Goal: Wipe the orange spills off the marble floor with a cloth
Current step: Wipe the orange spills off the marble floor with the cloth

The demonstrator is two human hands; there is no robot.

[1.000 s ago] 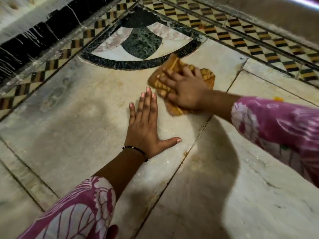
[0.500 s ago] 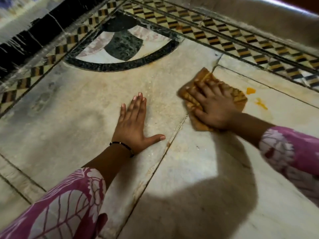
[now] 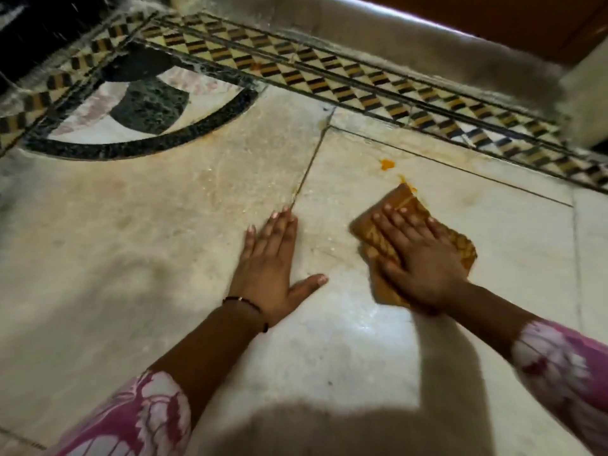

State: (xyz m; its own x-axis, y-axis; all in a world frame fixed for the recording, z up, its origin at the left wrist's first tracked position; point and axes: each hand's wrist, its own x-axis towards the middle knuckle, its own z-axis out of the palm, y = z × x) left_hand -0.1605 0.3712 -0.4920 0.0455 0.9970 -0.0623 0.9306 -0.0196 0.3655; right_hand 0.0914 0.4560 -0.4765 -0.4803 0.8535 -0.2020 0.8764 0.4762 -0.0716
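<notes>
1. Where the curved dark inlay (image 3: 141,149) and the checkered border strip (image 3: 378,90) run along the far side, your pale marble floor (image 3: 138,258) ends; a raised stone ledge (image 3: 411,51) stands beyond the border.
2. Your left hand (image 3: 266,271) lies flat on the marble, fingers straight and together, thumb spread, holding nothing; a thin dark bracelet (image 3: 245,302) circles its wrist. Its fingertips reach the slab joint (image 3: 309,169) that runs away toward the border.
3. Your right hand (image 3: 424,261) presses flat on the orange-brown cloth (image 3: 460,245), fingers straight and slightly spread; cloth shows past the fingertips and on both sides of the hand.
4. One small orange spill (image 3: 387,164) sits on the marble just beyond the cloth's far corner, apart from it; an orange smear (image 3: 409,187) touches that corner.
5. To the right of the cloth, bare marble runs on to another joint; your shadow covers the near floor.
</notes>
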